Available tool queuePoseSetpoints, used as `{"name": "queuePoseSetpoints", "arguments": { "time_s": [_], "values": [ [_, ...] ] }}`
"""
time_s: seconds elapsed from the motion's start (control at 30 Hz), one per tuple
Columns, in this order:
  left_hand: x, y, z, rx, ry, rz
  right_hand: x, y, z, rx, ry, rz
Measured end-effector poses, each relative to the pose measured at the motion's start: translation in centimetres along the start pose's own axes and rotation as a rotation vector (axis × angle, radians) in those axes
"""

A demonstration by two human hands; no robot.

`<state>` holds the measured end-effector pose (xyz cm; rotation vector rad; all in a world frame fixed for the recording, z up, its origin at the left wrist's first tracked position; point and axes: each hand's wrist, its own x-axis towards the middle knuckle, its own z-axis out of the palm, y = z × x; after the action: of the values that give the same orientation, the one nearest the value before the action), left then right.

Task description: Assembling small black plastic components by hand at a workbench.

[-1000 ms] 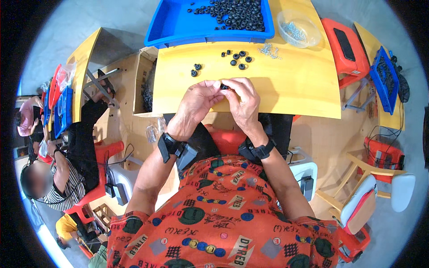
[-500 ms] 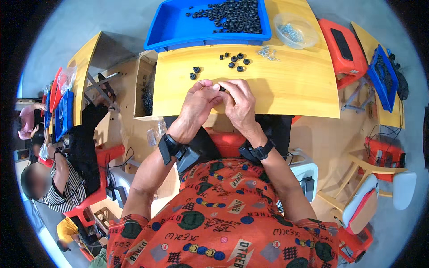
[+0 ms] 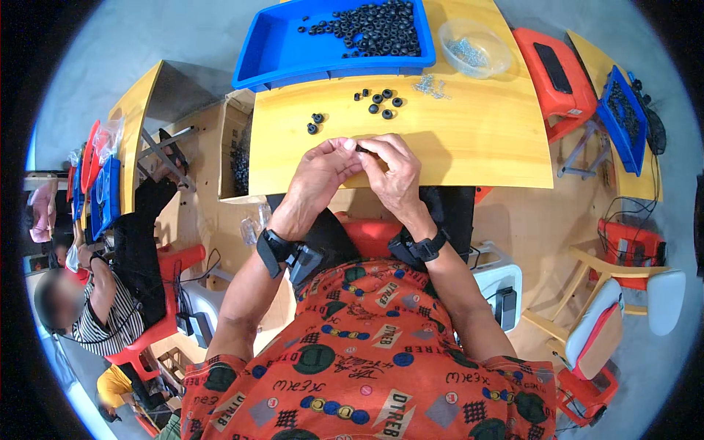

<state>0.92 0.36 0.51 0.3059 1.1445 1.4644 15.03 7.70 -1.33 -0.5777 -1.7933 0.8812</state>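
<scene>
Both my hands meet over the near edge of the yellow table (image 3: 477, 139). My right hand (image 3: 394, 170) is closed, its thumb and fingers pinching a small black part (image 3: 361, 149), which is mostly covered. Touching it from the other side, my left hand (image 3: 320, 176) is closed too, thumb and forefinger together; whatever lies between them is too small to make out. Just beyond my fingers lie two black round knobs (image 3: 314, 123) on the left and several more black pieces (image 3: 376, 108) toward the middle. Small silver screws (image 3: 431, 86) lie scattered farther right.
A blue tray (image 3: 257, 73) holding many black knobs stands at the back. Beside it is a clear plastic bowl (image 3: 496, 55) of screws. An open cardboard box (image 3: 235, 147) stands left of the table, a red stool (image 3: 555, 103) to its right. Another person (image 3: 110, 308) sits at far left.
The view has shifted a little, so the table things sit slightly farther left. My hands stay together at the black part, with small finger movements; the left thumb now points toward it.
</scene>
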Motion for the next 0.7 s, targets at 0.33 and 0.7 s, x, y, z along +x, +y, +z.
{"name": "queuePoseSetpoints", "arguments": {
  "time_s": [0.33,0.7],
  "values": [
    [-0.6,2.4,-0.6,0.18,-0.237,-0.205,0.6,-0.4,-0.9,0.012,-0.077,-0.117],
    [-0.3,1.3,-2.9,-0.072,-0.304,-0.177,0.4,-0.1,0.0,0.132,-0.185,-0.024]
  ]
}}
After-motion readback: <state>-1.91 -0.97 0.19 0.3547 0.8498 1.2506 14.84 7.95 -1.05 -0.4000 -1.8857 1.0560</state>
